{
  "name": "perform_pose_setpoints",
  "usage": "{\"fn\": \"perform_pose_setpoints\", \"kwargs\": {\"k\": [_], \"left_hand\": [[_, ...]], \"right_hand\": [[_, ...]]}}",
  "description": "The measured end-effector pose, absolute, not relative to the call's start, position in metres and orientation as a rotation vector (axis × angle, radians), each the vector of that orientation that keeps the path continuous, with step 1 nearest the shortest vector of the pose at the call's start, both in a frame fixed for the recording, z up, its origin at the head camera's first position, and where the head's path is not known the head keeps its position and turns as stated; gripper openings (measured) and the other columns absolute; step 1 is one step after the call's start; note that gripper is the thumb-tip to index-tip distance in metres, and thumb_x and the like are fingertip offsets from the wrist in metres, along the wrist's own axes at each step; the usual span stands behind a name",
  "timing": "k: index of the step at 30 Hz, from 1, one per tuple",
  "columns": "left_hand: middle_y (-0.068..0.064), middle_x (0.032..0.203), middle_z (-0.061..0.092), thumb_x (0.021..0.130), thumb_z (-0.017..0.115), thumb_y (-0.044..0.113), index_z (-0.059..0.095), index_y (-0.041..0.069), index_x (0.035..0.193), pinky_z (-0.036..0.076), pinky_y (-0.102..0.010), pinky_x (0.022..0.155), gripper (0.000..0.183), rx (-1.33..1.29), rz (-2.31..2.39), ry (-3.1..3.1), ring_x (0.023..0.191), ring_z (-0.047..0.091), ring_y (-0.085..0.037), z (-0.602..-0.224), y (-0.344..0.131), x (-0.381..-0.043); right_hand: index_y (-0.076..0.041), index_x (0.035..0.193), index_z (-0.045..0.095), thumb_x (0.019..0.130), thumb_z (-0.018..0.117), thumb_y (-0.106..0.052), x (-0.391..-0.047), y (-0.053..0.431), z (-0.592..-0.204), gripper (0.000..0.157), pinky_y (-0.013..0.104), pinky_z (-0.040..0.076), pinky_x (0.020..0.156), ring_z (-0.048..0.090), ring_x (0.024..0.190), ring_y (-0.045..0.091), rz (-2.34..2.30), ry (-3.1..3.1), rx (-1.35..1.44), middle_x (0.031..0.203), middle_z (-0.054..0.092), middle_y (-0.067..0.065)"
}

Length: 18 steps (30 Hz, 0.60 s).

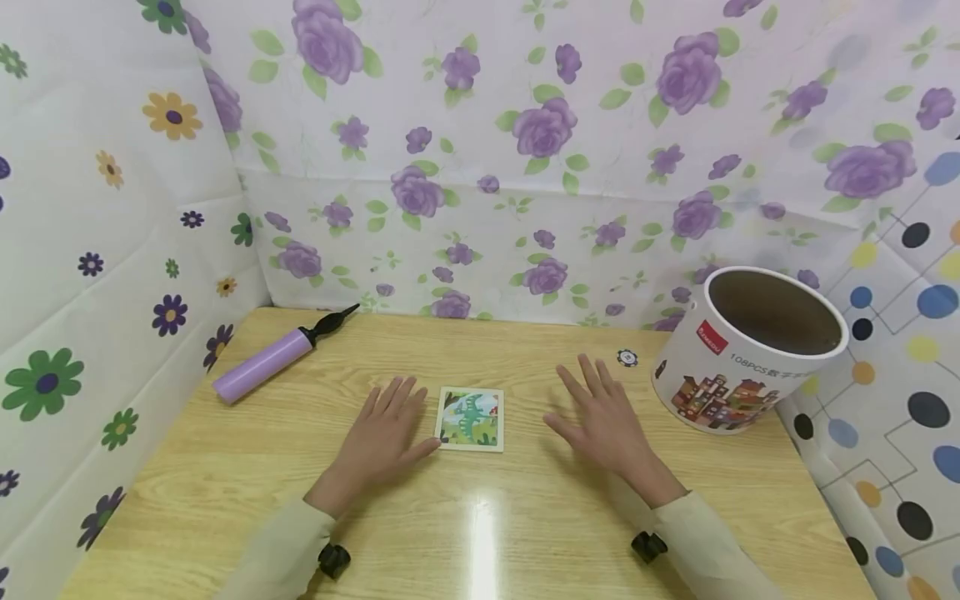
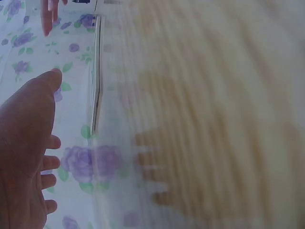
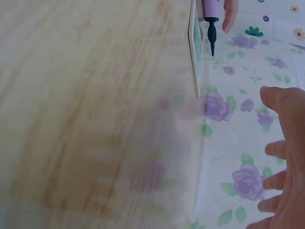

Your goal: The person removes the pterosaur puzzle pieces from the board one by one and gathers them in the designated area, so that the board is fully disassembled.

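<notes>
A square picture puzzle (image 1: 471,419) with a green dinosaur on it lies flat on the wooden table (image 1: 420,533), between the two hands. Just left of it is my left hand (image 1: 381,442), palm down with fingers spread, its thumb tip right at the puzzle's lower left corner. My right hand (image 1: 603,421) stands a little way off to the right, fingers straight and apart, holding nothing. Seen edge-on, the puzzle (image 2: 96,71) shows as a thin slab in the left wrist view. The right wrist view has the same thin edge of the puzzle (image 3: 195,47).
At the back left lies a purple hand pump (image 1: 266,362) with a black nozzle. A large white bucket (image 1: 720,375) with printed buildings stands at the right. Close to it is a small round chip (image 1: 627,357). Flowered cloth (image 1: 480,242) hangs behind the table.
</notes>
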<state>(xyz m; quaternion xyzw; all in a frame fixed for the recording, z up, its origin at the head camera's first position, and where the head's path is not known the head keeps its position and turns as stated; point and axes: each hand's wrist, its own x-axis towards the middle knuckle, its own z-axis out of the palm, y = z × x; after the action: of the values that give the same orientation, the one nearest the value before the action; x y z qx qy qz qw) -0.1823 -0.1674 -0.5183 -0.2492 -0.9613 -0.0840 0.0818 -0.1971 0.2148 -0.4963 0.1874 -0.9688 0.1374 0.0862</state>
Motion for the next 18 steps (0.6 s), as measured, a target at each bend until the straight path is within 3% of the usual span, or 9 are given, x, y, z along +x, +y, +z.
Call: {"fn": "perform_pose_setpoints", "kwargs": {"k": [7, 12, 18], "left_hand": [[-0.016, 0.167, 0.027, 0.1, 0.046, 0.067, 0.031, 0.009, 0.161, 0.017, -0.058, 0.124, 0.086, -0.832, -0.302, -2.954, 0.155, 0.022, -0.036, -0.514, -0.151, -0.174], [-0.014, 0.169, 0.022, 0.101, 0.041, 0.068, 0.025, 0.012, 0.164, 0.018, -0.057, 0.124, 0.086, -0.924, -0.328, -2.984, 0.155, 0.02, -0.036, -0.515, -0.136, -0.167], [-0.016, 0.169, 0.022, 0.102, 0.037, 0.068, 0.029, 0.011, 0.162, 0.023, -0.06, 0.122, 0.083, -1.029, -0.317, -2.985, 0.155, 0.021, -0.037, -0.519, -0.117, -0.159]], "right_hand": [[-0.018, 0.159, 0.039, 0.098, 0.056, -0.063, -0.208, 0.207, -0.494, 0.078, 0.061, 0.023, 0.121, 0.016, 0.155, 0.042, 0.583, -2.843, 0.685, 0.167, 0.024, 0.019], [-0.018, 0.156, 0.045, 0.098, 0.059, -0.06, -0.216, 0.198, -0.493, 0.073, 0.064, 0.031, 0.116, 0.027, 0.151, 0.043, 0.666, -2.807, 0.754, 0.165, 0.031, 0.017], [-0.019, 0.153, 0.05, 0.098, 0.062, -0.055, -0.225, 0.188, -0.494, 0.067, 0.065, 0.038, 0.111, 0.037, 0.147, 0.042, 0.738, -2.785, 0.819, 0.161, 0.038, 0.016]]}}
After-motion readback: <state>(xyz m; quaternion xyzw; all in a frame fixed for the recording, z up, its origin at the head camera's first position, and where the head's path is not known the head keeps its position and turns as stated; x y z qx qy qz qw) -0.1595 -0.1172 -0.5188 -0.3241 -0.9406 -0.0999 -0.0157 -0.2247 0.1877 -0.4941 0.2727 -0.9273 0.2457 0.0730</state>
